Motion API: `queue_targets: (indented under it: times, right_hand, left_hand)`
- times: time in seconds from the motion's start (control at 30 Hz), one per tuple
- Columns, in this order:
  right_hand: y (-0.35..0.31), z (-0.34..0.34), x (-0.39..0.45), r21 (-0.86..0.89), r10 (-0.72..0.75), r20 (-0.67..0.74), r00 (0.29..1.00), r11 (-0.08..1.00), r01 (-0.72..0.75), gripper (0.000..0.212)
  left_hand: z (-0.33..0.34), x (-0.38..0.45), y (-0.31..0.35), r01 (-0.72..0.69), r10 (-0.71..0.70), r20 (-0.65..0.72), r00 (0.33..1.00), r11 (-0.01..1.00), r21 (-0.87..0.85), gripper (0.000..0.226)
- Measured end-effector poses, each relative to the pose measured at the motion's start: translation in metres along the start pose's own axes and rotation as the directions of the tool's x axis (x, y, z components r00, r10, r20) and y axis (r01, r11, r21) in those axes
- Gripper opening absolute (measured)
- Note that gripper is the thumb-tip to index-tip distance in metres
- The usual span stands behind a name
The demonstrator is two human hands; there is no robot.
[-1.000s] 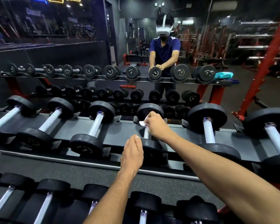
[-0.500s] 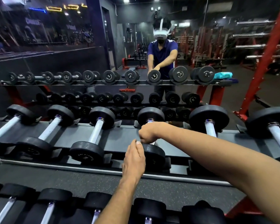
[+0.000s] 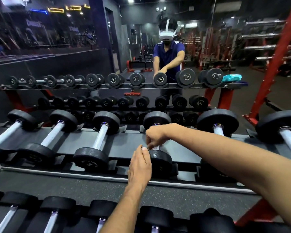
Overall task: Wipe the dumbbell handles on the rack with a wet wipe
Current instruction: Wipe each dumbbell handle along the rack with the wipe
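Our right hand (image 3: 155,136) pinches a white wet wipe (image 3: 155,147) around the dumbbell (image 3: 158,157) handle while our left hand (image 3: 139,163) grips its round black head on the rack (image 3: 128,140).

Black dumbbell (image 3: 160,158), handle wipe-wrapped (image 3: 155,147)

Matt black rubbery dumbbell heads (image 3: 160,159) — bright, finely textured metal handles (image 3: 101,136)

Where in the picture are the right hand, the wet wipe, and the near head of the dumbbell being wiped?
right hand (image 3: 155,132): head view, on its back.
wet wipe (image 3: 156,147): head view, white strip showing below the fingers.
near head of the dumbbell (image 3: 161,161): head view, on its black top.
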State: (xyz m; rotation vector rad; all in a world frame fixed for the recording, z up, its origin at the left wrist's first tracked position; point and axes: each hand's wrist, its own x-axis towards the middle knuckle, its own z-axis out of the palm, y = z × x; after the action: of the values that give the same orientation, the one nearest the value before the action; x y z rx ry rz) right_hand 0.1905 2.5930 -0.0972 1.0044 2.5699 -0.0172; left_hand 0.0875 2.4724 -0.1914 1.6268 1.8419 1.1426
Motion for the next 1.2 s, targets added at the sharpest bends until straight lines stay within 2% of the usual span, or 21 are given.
queue_targets:
  times: [0.07,0.13,0.2,0.3,0.37,0.43,0.5,0.57,0.63,0.73,0.83,0.93,1.0,1.13,1.2]
  right_hand:
    - [0.016,0.003,-0.002,0.048,0.088,-0.138,0.987,0.995,-0.083,0.021]
    - [0.024,0.012,-0.003,0.025,0.102,-0.196,0.975,0.995,-0.099,0.019]
    - [0.02,0.02,-0.005,0.021,0.052,-0.149,0.987,0.999,-0.049,0.026]
    - [0.009,0.023,-0.022,0.226,-0.034,-0.051,0.998,0.973,0.044,0.054]
    - [0.005,0.022,-0.029,0.293,-0.064,-0.046,0.997,0.953,0.075,0.06]
    - [0.006,0.022,-0.029,0.321,-0.009,-0.07,0.998,0.947,0.031,0.055]
    - [0.01,0.021,-0.026,0.246,0.033,-0.16,0.987,0.969,0.008,0.037]
    - [0.019,0.025,-0.021,0.198,0.109,-0.282,0.953,0.979,-0.054,0.022]
    - [0.022,0.03,-0.02,0.251,0.196,-0.35,0.916,0.962,-0.109,0.025]
    - [0.011,0.036,-0.02,0.335,0.248,-0.453,0.856,0.937,-0.094,0.023]
    - [0.001,0.044,-0.03,0.556,0.311,-0.395,0.864,0.83,-0.045,0.032]
    - [-0.005,0.054,-0.04,0.683,0.332,-0.315,0.889,0.73,-0.031,0.042]
    - [-0.011,0.052,-0.042,0.691,0.389,-0.351,0.852,0.721,-0.044,0.035]
    - [-0.011,0.039,-0.033,0.696,0.573,-0.445,0.688,0.705,-0.137,0.031]
    - [-0.014,0.04,-0.028,0.713,0.632,-0.433,0.642,0.677,-0.185,0.028]
  left_hand:
    - [0.0,-0.001,0.0,-0.005,0.005,0.0,1.0,1.0,0.006,0.055]
    - [0.0,0.0,-0.001,0.001,-0.001,0.003,1.0,1.0,-0.004,0.056]
    - [-0.001,-0.001,0.0,0.0,0.0,0.013,1.0,1.0,-0.013,0.057]
    - [-0.002,-0.003,0.004,-0.014,0.014,0.018,1.0,1.0,-0.002,0.055]
    - [-0.002,-0.003,0.002,-0.002,0.003,0.028,1.0,1.0,-0.009,0.053]
    - [-0.001,-0.002,0.003,0.01,-0.009,0.033,0.999,0.999,-0.035,0.057]
    - [-0.001,-0.002,0.002,-0.005,0.006,0.018,1.0,0.999,-0.041,0.066]
    - [-0.002,-0.003,0.004,0.001,0.0,0.018,1.0,0.999,-0.049,0.058]
    - [-0.002,-0.003,0.003,0.004,-0.003,0.018,1.0,0.999,-0.053,0.049]
    - [-0.001,-0.002,0.002,-0.009,0.009,0.002,1.0,0.999,-0.037,0.055]
    - [-0.001,-0.001,0.003,0.0,0.001,0.014,1.0,0.999,-0.035,0.053]
    - [-0.001,-0.002,0.003,-0.011,0.012,0.014,1.0,1.0,-0.023,0.065]
    - [-0.002,-0.002,0.003,-0.002,0.003,0.024,1.0,0.999,-0.039,0.055]
    - [-0.001,-0.002,0.002,-0.017,0.018,0.021,1.0,0.998,-0.053,0.052]
    - [-0.001,-0.001,0.0,-0.011,0.012,0.01,1.0,0.999,-0.037,0.047]
